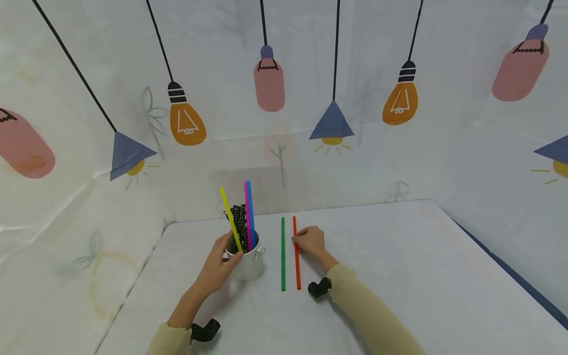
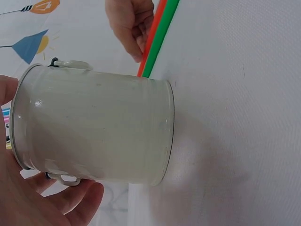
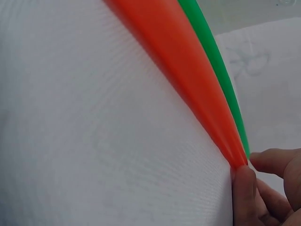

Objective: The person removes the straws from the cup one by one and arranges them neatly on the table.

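A small white metal bucket [image 1: 249,266] stands on the table, holding a yellow straw [image 1: 231,219], a pink straw [image 1: 247,217], a blue straw [image 1: 251,212] and a bunch of black patterned straws [image 1: 240,222]. My left hand [image 1: 219,268] grips the bucket near its rim, thumb on the near side and fingers round the left. To the right, a green straw [image 1: 283,254] and a red straw [image 1: 296,256] lie side by side, slightly apart. My right hand [image 1: 310,240] pinches the red straw towards its far end. In the right wrist view the thumb and fingers [image 3: 244,190] meet at that straw.
The white table [image 1: 381,256] reaches back to a sheet-like wall [image 1: 213,98] printed with hanging lamps and bulbs. Each wrist wears a black camera mount [image 1: 206,330]. The bucket has small side handles [image 2: 66,180].
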Tool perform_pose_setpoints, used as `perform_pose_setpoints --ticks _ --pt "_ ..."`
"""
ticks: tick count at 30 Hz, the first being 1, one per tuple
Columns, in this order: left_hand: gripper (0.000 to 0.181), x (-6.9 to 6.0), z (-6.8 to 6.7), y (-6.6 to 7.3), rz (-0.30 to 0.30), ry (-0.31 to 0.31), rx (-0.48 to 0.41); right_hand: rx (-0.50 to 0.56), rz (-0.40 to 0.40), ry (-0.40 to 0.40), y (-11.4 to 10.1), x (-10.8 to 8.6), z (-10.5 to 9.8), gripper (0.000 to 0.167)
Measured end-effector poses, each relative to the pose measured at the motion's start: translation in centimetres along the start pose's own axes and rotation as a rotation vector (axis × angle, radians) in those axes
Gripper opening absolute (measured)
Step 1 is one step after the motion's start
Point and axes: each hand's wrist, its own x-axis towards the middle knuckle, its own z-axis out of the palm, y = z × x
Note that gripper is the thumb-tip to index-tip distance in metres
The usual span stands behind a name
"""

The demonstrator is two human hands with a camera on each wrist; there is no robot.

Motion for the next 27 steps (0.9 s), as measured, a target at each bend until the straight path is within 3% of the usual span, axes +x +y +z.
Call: perform_pose_setpoints --ticks 19,27 --pt "0.077 -0.48 0.42 -0.33 -0.027 0.004 -0.005 -0.011 0.003 -0.033 0.61 -0.37 -0.31 0.016" --pt "0.077 -0.04 0.28 -0.30 -0.047 0.015 0.004 0.009 -0.008 -0.025 0.40 0.13 -0.40 0.016"
